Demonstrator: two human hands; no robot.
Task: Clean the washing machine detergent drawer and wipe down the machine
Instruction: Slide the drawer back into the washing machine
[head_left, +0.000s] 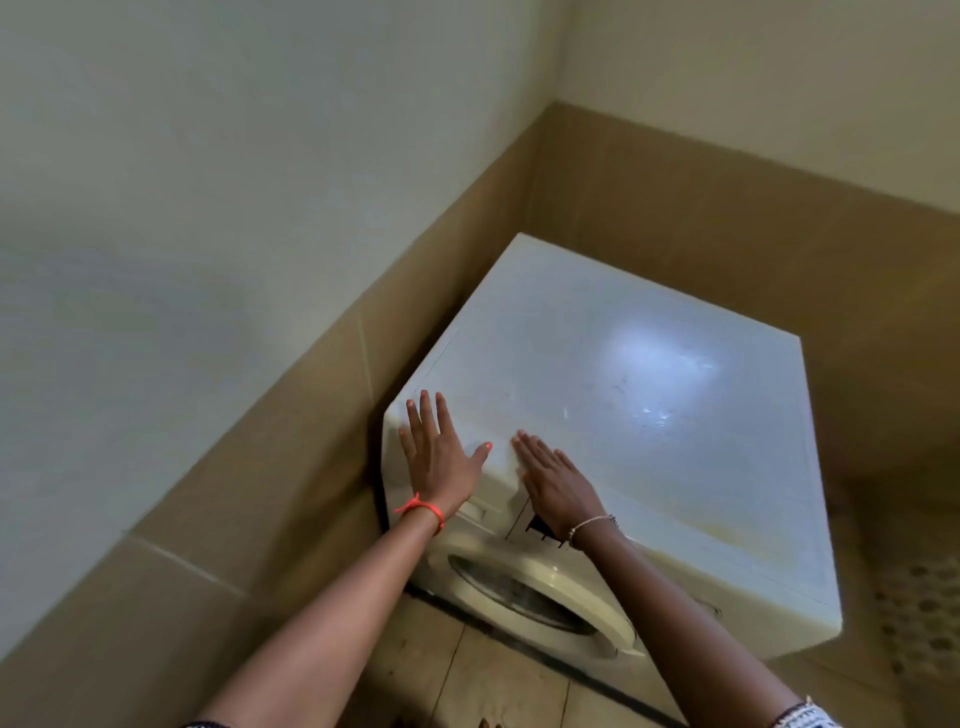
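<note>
Barely begun: left hand (436, 457) and right hand (558, 483) flat, fingers spread, empty, on near-left machine (649, 395) top; drawer (480, 506) shut, no cloth visible.

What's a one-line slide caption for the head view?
Both hands, left and right, held open and empty over the front edge of the white washing machine in a tiled corner.

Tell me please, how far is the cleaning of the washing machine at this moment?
It looks barely begun. Done: nothing visible; the machine's top shows smudges and a yellowish stain near its front edge. In hand: the left hand and right hand are open over the front left of the top, with no cloth in sight. Left: the detergent drawer looks closed, so it needs cleaning, then the wipe-down.
</note>
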